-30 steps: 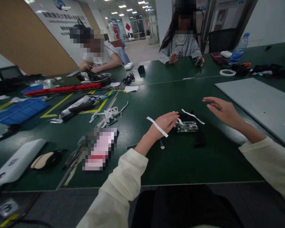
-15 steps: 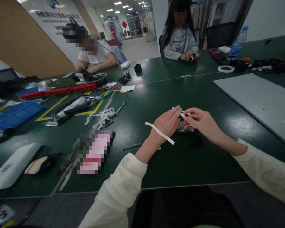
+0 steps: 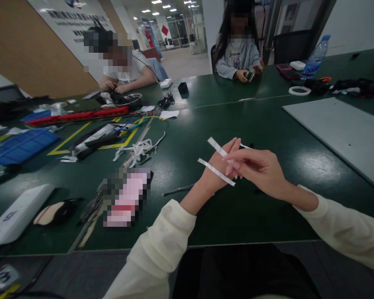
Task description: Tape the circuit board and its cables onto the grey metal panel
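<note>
My right hand (image 3: 260, 168) pinches one end of a narrow white adhesive strip (image 3: 216, 145) between thumb and fingers, above the back of my left hand (image 3: 220, 162). A second white strip (image 3: 216, 171) lies across the back of my left hand, near the knuckles. My left hand is curled, and my right hand covers its fingertips; the green circuit board it held a moment ago is almost wholly hidden behind both hands. Beyond my fingers a bit of white strip (image 3: 244, 146) shows. A thin dark cable (image 3: 177, 190) runs out from under my left wrist.
To the left lie a phone (image 3: 129, 197), a tangle of white strips (image 3: 140, 151), a computer mouse (image 3: 54, 211), a white box (image 3: 20, 216) and a blue basket (image 3: 21, 145). A grey panel (image 3: 339, 128) lies at right, a water bottle (image 3: 316, 58) behind. Two people sit across.
My right hand has moved left over my left hand, lifting a white strip away from the circuit board. The board has gone out of sight behind my hands.
</note>
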Action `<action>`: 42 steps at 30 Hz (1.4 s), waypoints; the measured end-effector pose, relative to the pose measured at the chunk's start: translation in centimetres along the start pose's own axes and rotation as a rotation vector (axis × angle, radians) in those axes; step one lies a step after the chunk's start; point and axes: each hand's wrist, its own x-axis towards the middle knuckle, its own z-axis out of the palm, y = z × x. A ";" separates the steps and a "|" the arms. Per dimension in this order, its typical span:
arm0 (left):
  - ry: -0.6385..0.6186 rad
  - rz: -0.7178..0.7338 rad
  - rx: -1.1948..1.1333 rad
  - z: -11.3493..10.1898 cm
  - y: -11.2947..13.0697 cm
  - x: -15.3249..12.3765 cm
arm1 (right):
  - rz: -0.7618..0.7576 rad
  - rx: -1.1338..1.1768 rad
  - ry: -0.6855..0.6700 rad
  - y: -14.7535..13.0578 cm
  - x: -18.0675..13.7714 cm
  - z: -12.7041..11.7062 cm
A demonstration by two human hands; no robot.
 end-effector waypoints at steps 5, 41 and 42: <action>-0.029 0.023 0.029 -0.3 -0.1 -0.5 | 0.139 -0.014 -0.089 1.0 0.1 0.5; -0.327 -0.002 0.020 0.6 -1.1 0.3 | 0.542 -1.216 0.340 11.9 -1.5 -21.6; -0.330 -0.002 0.016 0.4 -1.1 0.4 | 0.668 -1.289 0.371 12.8 -2.6 -23.3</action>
